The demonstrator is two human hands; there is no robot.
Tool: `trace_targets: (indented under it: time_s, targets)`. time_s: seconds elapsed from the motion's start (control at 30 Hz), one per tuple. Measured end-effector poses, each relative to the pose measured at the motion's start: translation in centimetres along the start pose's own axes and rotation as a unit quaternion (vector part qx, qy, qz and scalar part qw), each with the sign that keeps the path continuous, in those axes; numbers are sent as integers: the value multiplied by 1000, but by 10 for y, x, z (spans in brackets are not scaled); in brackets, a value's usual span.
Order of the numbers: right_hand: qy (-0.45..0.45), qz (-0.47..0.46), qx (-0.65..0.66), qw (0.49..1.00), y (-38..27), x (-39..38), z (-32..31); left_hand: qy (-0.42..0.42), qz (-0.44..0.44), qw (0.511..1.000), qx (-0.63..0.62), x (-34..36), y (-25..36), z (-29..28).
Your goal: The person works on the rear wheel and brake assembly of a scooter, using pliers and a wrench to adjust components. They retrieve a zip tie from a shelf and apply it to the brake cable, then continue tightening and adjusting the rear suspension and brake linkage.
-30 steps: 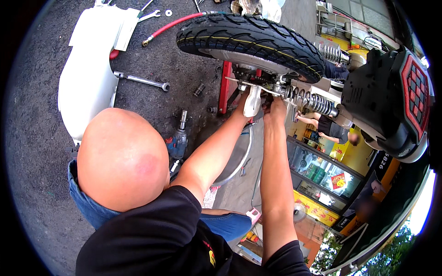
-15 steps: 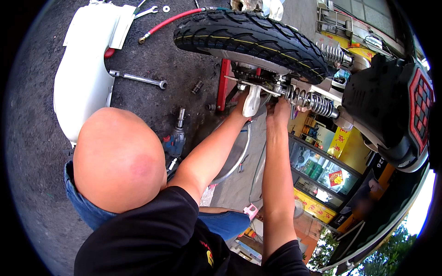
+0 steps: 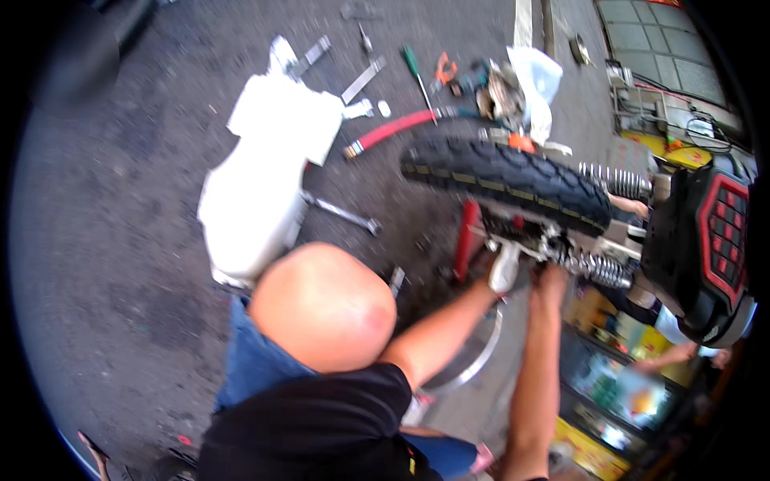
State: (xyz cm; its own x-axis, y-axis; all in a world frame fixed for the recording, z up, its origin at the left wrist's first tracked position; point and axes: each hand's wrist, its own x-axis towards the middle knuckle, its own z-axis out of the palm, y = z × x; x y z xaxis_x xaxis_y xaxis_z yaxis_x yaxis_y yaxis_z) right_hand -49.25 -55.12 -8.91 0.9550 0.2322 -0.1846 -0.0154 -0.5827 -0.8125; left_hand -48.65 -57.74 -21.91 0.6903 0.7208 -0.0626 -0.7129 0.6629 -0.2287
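Note:
A black rear tyre [image 3: 505, 178] of a two-wheeled vehicle stands in front of me. At the hub below it, my left hand [image 3: 486, 276] reaches behind a pale metal lever [image 3: 504, 268], and its fingers are hidden. Close by, my right hand [image 3: 550, 280] is beneath the lower end of a coil-spring shock absorber [image 3: 597, 269]. The right fingers look curled at the hub, but blur and shadow hide what they grip. A red stand bar [image 3: 467, 240] rises left of my hands.
A white body panel [image 3: 257, 192] lies at left, with a wrench [image 3: 345, 214] beside it. A red hose [image 3: 389, 132], a green-handled screwdriver [image 3: 413, 64] and orange-handled pliers [image 3: 443, 72] lie beyond. The black tail section [image 3: 690, 248] juts out at right. Another person's arm [image 3: 678, 355] shows there.
The view has swung, so the wheel and panel sit farther right and lower, and more tools show at the top. Another person has come into view at right. Both my hands remain at the hub.

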Motion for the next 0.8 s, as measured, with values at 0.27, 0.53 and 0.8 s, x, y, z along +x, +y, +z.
trace_targets:
  time_s: [0.27, 0.53, 0.8]
  targets:
    - [-162, -134, -50, 976, -12, -54, -80, 25, -172, 984, -38, -4, 59, -21]
    - [-178, -314, -359, 861, 119, -50, -184, -55, -259, 657, 706, -65, 116, -31]
    - [55, -179, -162, 969, 238, -27, -261, -480, -415, -186, 750, -56, 213, 105]
